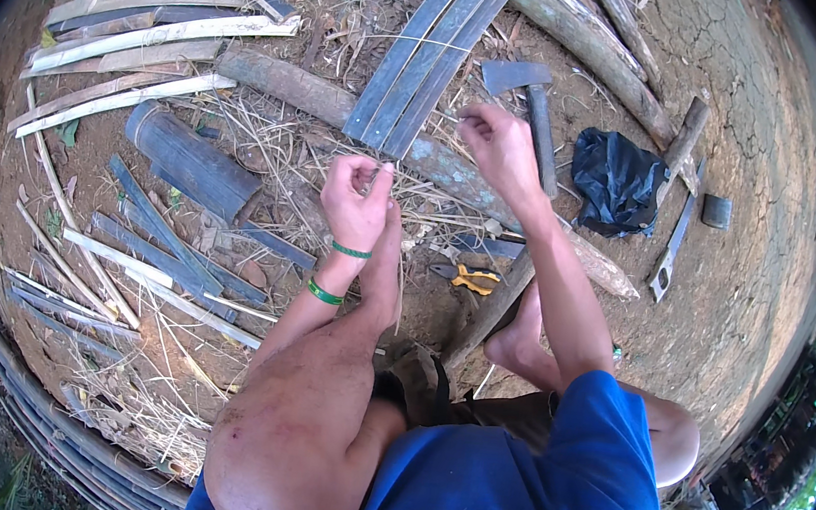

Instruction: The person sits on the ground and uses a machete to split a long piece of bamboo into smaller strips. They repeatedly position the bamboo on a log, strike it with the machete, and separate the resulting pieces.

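Dark slats; left hand near lower edge, right hand beyond right edge; both pinched, contents unclear.

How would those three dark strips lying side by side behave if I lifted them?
The strips look fairly stiff, as they lie straight across the log. They may shift against each other, since narrow gaps show between them. Being thin and flat, they're probably light and unlikely to roll.

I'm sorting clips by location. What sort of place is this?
Probably an outdoor work spot, judging by the bare, cracked brown earth, three long, flat, dark bamboo-like strips, and a dark-handled axe with a grey metal head.
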